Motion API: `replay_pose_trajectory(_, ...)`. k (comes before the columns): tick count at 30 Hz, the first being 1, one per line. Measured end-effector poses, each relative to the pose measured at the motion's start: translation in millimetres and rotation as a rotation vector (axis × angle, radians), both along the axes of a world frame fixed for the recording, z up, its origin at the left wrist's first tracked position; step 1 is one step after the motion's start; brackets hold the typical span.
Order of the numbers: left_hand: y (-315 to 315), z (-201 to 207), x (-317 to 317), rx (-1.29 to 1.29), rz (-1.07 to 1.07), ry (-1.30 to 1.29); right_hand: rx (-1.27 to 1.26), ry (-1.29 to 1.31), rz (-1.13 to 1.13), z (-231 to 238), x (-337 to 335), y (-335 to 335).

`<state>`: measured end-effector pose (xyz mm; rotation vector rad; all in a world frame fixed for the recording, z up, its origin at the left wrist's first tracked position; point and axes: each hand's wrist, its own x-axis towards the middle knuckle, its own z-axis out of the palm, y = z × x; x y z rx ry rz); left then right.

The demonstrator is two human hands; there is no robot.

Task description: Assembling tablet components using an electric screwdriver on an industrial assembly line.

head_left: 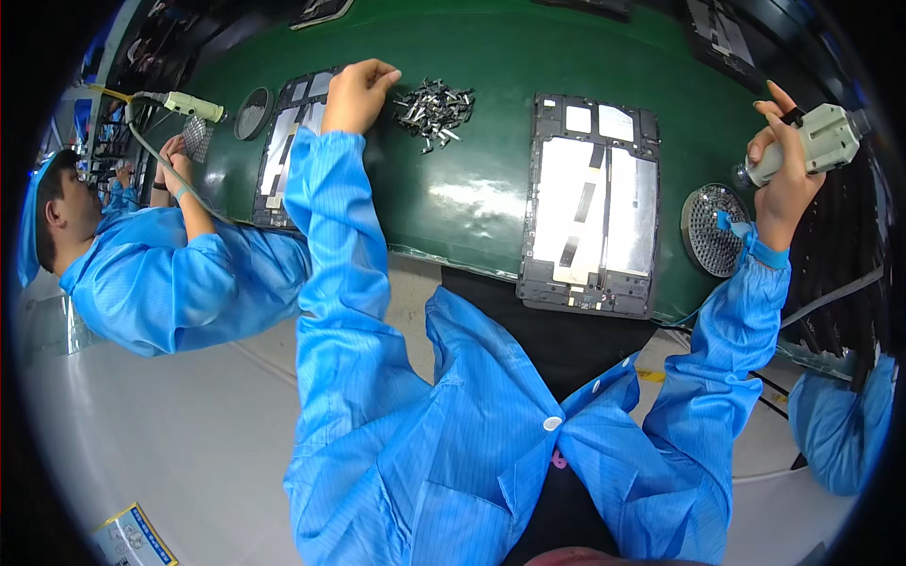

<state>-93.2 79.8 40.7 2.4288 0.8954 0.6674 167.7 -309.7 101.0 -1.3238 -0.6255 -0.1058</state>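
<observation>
My left hand (357, 98) is over the far left of the table, thumb and fingertips pinched together beside a pile of small black and silver parts (434, 111). Whatever may be in the pinch is too small to make out. Beneath that hand lies a tablet with its inside exposed (274, 156). My right hand (791, 179) grips a white electric screwdriver (819, 143), with the index finger stretched away from it. Below it stands a round dish with a dimpled, studded surface (714, 229). Between my hands, an opened tablet (590, 203) shows silver battery panels and a black frame.
A co-worker (170, 255) in blue sits at the left, holding a perforated sheet (195, 139). Another screwdriver (195, 106) and a round dish (253, 113) are near them. More dark devices (722, 38) lie along the far edge of the green table (472, 203). A blue sleeve (840, 424) shows at lower right.
</observation>
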Motion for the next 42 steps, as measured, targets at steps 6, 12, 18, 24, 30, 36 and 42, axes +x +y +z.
replay_pose_trajectory(6,33,-10,47,-0.155,-0.141,0.502,0.046,0.017,0.041,-2,0,-1)
replay_pose_trajectory(12,18,4,31,-0.306,-0.234,0.253,0.028,-0.020,0.075,-10,9,-8)
replay_pose_trajectory(18,2,20,16,-0.329,-0.277,0.022,-0.018,0.024,0.025,2,-5,-13)
replay_pose_trajectory(24,-2,3,6,-0.268,-0.274,-0.204,0.022,0.083,0.217,-6,-6,-26)
replay_pose_trajectory(30,-10,-6,36,-0.108,-0.318,-0.249,-0.065,0.066,0.264,-17,-13,-42)
replay_pose_trajectory(36,23,-21,31,-0.148,-0.149,-0.439,-0.003,0.106,0.382,-27,-26,-35)
replay_pose_trajectory(42,-1,-19,35,-0.255,-0.030,-0.532,0.093,0.116,0.511,-42,-25,-26)
